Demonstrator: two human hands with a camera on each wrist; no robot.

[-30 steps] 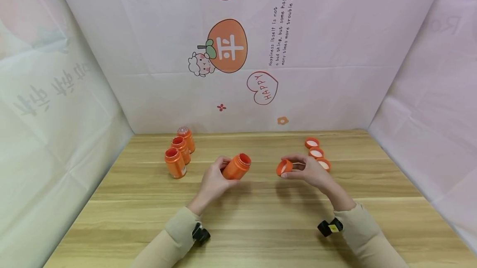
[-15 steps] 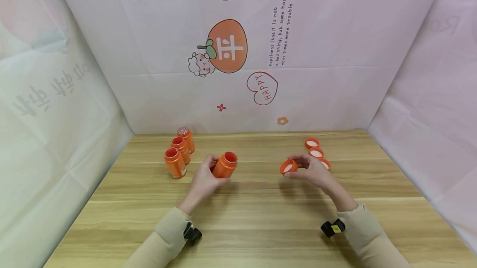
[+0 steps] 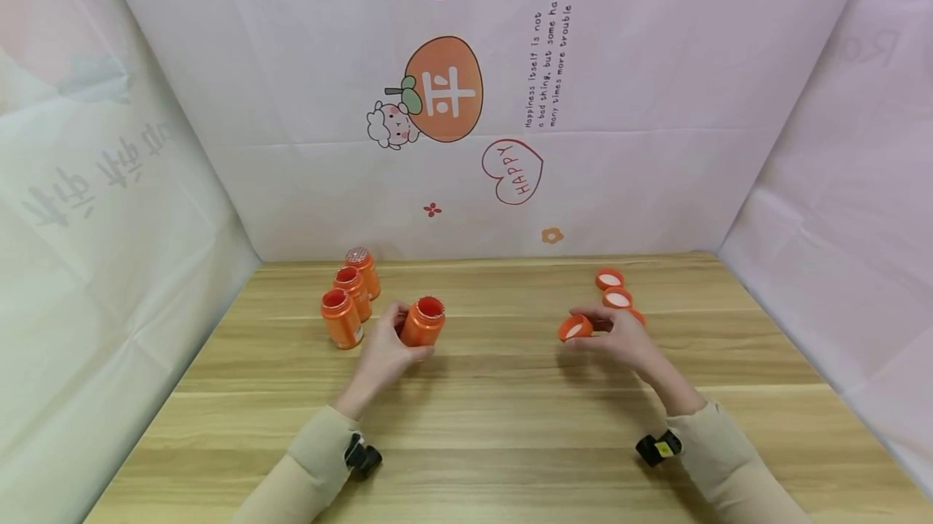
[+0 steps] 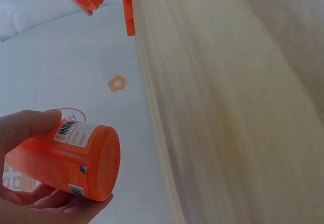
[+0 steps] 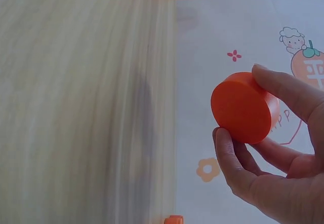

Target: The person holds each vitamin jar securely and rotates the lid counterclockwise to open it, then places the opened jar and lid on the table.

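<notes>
My left hand [image 3: 385, 358] grips an orange plastic jar [image 3: 423, 323] round its side, the uncapped mouth facing up. In the left wrist view the same jar [image 4: 68, 158] shows its base and a white barcode label, held above the table. My right hand [image 3: 618, 338] pinches an orange screw cap [image 3: 576, 327] by its edge, its white lining partly showing in the head view. The right wrist view shows the flat outer top of that cap [image 5: 242, 108] between thumb and fingers. Jar and cap are well apart.
To the left, an open orange jar [image 3: 341, 318] stands in a row with two more jars [image 3: 362, 271]. Orange caps [image 3: 616, 298] lie at the right, one partly behind the right hand. White printed cloth [image 3: 619, 103] closes off the back and sides of the wooden table [image 3: 496, 427].
My left hand has moved left with the jar, which now leans less. The right hand has drifted slightly right with the cap, covering more of the nearest loose cap.
</notes>
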